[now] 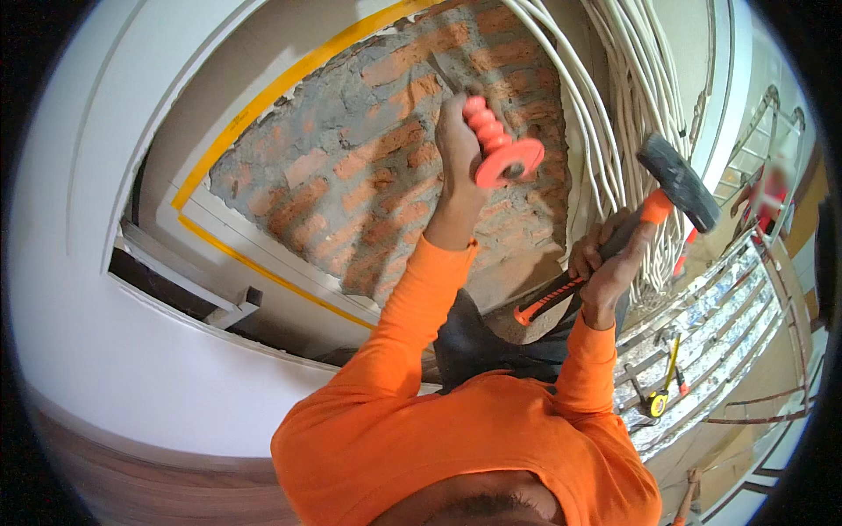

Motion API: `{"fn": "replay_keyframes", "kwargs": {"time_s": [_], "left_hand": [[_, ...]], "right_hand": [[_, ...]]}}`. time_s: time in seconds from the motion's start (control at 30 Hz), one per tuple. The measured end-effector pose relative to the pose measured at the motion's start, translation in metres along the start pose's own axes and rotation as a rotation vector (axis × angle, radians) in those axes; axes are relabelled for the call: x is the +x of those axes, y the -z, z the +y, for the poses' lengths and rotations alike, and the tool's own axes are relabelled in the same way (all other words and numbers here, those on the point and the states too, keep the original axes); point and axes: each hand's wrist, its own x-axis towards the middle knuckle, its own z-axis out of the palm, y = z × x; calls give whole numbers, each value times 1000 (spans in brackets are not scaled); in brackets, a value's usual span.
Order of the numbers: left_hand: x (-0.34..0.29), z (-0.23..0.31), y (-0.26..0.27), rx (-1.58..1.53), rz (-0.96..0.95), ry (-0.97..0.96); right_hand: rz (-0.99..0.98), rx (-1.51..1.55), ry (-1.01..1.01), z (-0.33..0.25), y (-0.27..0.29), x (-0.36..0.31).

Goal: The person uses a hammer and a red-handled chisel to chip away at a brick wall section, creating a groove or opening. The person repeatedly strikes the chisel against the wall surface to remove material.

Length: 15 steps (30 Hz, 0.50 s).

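Note:
My left hand (456, 145) is closed around the ribbed red grip of a cold chisel (491, 136). The chisel's round red hand guard is toward me, and its metal blade points up and left against the exposed brick wall (368, 167). Whether the tip touches the brick, I cannot tell. In my right hand (610, 263) is a club hammer (675, 184), gripped around its black and orange handle. Its dark, blocky head is raised to the right of the chisel, apart from it.
Yellow tape (232, 131) borders the bare brick on the left. White cables (640, 105) hang in a bundle at the right. A slatted, foil-covered frame (702, 324) lies right, bearing a tape measure (658, 401). Beyond are a ladder (759, 140) and a person in red (772, 197).

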Motion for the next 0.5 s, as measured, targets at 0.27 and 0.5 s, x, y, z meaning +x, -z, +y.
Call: {"fn": "replay_keyframes", "kwargs": {"time_s": [0.27, 0.5], "left_hand": [[30, 47, -13, -381, -33, -195], [35, 44, -56, -581, -99, -270]], "right_hand": [[60, 2, 274, -52, -24, -16], [-245, 44, 1035, -149, -46, -35]]}}
